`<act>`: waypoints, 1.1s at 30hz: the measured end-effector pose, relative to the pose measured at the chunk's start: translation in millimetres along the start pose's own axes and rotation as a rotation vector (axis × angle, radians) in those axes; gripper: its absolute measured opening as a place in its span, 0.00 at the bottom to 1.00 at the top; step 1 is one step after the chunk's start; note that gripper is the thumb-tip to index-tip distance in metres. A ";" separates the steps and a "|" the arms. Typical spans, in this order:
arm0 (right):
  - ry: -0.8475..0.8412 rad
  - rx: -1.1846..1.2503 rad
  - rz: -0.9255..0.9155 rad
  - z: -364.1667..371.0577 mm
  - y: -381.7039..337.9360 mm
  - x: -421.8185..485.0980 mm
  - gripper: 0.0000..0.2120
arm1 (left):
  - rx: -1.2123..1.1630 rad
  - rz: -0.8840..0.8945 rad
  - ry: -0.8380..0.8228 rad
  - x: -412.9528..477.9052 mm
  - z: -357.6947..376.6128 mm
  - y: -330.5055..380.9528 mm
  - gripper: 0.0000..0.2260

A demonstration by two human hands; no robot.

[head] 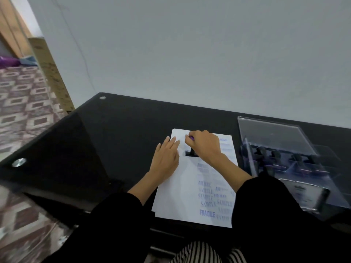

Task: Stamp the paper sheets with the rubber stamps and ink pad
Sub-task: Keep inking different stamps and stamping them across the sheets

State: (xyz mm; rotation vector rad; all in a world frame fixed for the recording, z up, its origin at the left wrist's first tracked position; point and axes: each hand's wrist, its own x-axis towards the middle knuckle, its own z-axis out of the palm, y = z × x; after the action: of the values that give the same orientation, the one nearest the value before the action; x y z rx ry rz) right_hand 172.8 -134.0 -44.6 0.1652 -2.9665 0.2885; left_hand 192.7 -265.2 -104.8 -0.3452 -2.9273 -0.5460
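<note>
Black glass surface [117, 130] carries paper sheets [191, 188]: left hand [167, 158] rests flat on them, fingers straight, right hand [205, 145] grips an upright rubber stamp [191, 153].

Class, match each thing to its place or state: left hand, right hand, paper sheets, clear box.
Things: 1 left hand; 2 right hand; 3 paper sheets; 4 clear box.
States: a grips the stamp; b stands right of the paper sheets; c rests flat on the paper sheets; d printed with blue words.
Pairs: 1-c; 2-a; 3-d; 4-b.
</note>
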 end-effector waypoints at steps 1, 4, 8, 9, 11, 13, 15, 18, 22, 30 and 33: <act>-0.001 -0.005 -0.005 1.5 -1.1 1.7 0.17 | 0.009 0.005 -0.015 -0.3 0.9 -1.2 0.21; 0.000 -0.025 -0.013 5.5 -2.9 4.7 0.15 | 0.021 0.000 -0.053 -1.7 4.7 -6.0 0.21; 0.017 -0.034 -0.005 10.7 -3.2 6.1 0.16 | 0.028 -0.008 -0.066 -5.1 6.9 -7.3 0.21; 0.020 -0.030 -0.003 12.3 -3.0 5.9 0.16 | 0.028 -0.009 -0.063 -5.1 7.2 -7.2 0.21; 0.029 -0.024 -0.002 15.2 -3.0 5.0 0.16 | 0.024 -0.011 -0.060 -5.4 7.3 -6.8 0.21; 0.040 -0.021 -0.004 17.1 -3.7 4.0 0.16 | 0.022 -0.012 -0.063 -5.7 7.1 -6.4 0.21; 0.051 -0.022 -0.006 19.2 -4.1 2.3 0.16 | 0.019 -0.012 -0.064 -6.2 7.0 -6.0 0.21; 0.074 -0.026 0.008 22.6 -6.3 -4.8 0.15 | 0.024 -0.013 -0.055 -6.4 6.9 -6.0 0.21; 0.098 -0.010 0.041 23.7 -9.8 -13.5 0.13 | 0.028 -0.015 -0.046 -6.5 8.1 -5.7 0.21; 0.087 0.039 0.063 25.3 -11.6 -12.9 0.12 | 0.042 -0.011 -0.037 -6.8 8.1 -4.8 0.21; 0.080 0.044 0.053 23.3 -12.0 -13.4 0.11 | 0.049 -0.014 -0.038 -6.2 8.3 -5.2 0.21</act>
State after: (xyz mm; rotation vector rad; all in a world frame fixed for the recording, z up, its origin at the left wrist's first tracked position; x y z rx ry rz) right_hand 184.0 -149.0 -67.3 0.0786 -2.8903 0.3589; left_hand 196.5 -268.1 -115.3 -0.3323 -2.9756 -0.4742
